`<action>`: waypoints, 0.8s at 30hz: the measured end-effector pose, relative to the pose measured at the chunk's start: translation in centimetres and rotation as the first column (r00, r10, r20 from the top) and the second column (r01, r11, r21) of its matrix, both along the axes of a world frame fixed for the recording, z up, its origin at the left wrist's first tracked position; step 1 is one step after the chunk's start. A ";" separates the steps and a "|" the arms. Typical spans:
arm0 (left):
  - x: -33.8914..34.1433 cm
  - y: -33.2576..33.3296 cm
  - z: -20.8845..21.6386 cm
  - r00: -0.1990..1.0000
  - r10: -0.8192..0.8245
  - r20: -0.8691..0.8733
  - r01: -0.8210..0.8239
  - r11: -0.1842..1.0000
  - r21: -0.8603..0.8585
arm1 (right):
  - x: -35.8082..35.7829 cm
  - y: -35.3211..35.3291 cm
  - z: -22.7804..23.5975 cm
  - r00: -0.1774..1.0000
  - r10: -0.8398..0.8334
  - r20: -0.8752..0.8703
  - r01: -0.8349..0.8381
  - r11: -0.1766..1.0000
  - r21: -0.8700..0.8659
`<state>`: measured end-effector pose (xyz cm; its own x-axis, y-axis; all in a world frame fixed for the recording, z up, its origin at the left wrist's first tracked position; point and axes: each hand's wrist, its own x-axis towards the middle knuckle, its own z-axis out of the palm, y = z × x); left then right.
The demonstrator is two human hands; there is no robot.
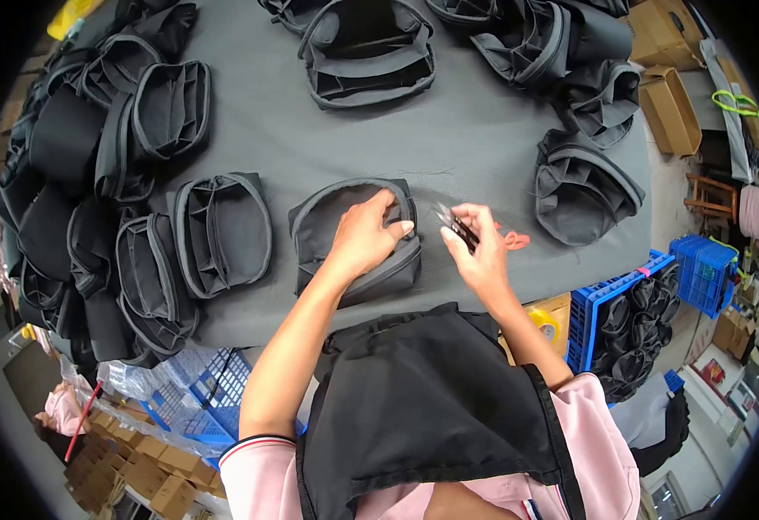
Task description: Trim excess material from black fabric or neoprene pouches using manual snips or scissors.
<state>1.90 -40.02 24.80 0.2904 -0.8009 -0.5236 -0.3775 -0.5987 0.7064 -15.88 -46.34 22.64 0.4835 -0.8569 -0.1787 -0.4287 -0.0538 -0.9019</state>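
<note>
A dark grey zippered pouch lies unzipped in front of me, its mouth facing up. My left hand reaches into it, fingers inside and thumb over the right rim, pinching the edge. Just right of the pouch, my right hand holds small thread snips, the pointed blades directed up and left toward the rim without touching it. An orange-red piece shows beside the right fingers; whether it is attached to the snips I cannot tell. Some loose threads lie on the grey tabletop.
Several similar pouches are heaped along the left side. More open pouches lie at the far edge, and one pouch sits at the right. Below the table's right edge stands a blue crate of pouches. Cardboard boxes stand beyond.
</note>
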 end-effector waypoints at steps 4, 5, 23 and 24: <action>0.6 2.2 1.3 0.865 0.067 -0.497 -0.170 0.972 -0.165 | 0.0 0.4 2.2 0.980 0.082 0.182 -0.105 0.988 0.117; 0.9 2.4 2.1 0.832 0.060 -0.551 -0.143 0.984 -0.109 | 0.2 0.1 2.1 0.977 0.148 0.154 -0.151 0.988 0.008; -0.9 3.7 4.2 0.798 0.069 -0.599 -0.166 0.980 -0.108 | 0.2 -2.2 5.3 0.888 0.399 0.229 -0.401 0.915 -0.043; -1.1 3.7 4.2 0.806 0.063 -0.588 -0.155 0.982 -0.107 | 0.2 -2.2 5.4 0.890 0.395 0.227 -0.396 0.917 -0.042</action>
